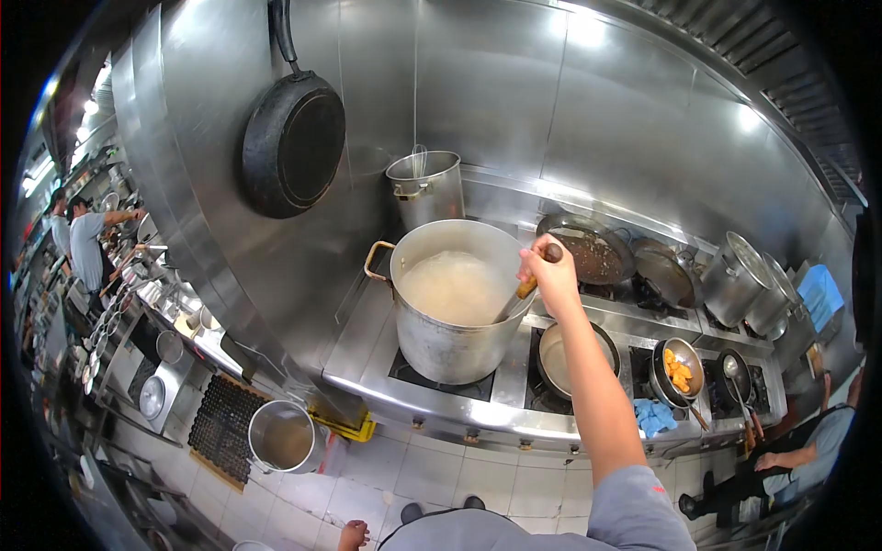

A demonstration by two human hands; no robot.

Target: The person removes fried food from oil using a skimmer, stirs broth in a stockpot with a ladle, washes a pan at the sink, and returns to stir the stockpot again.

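Observation:
My right hand [548, 266] is closed around the wooden handle of a stirring tool [525, 288] at the right rim of a big metal pot [441, 344]. The tool slants down into the pot, and its lower end is hidden in the cloudy pale liquid [455, 286]. The pot stands on the stove's left burner. Low in the view, my left hand [355, 534] hangs near my body, away from the stove, with its fingers curled; whether it holds anything is too small to tell.
A frying pan [294, 145] hangs on the metal wall. Right of the pot are a pan [553, 360], woks [588, 248], a bowl with orange pieces [678, 369] and a blue cloth [654, 416]. A bucket [283, 439] stands on the floor. A person [808, 450] is at right; others work far left.

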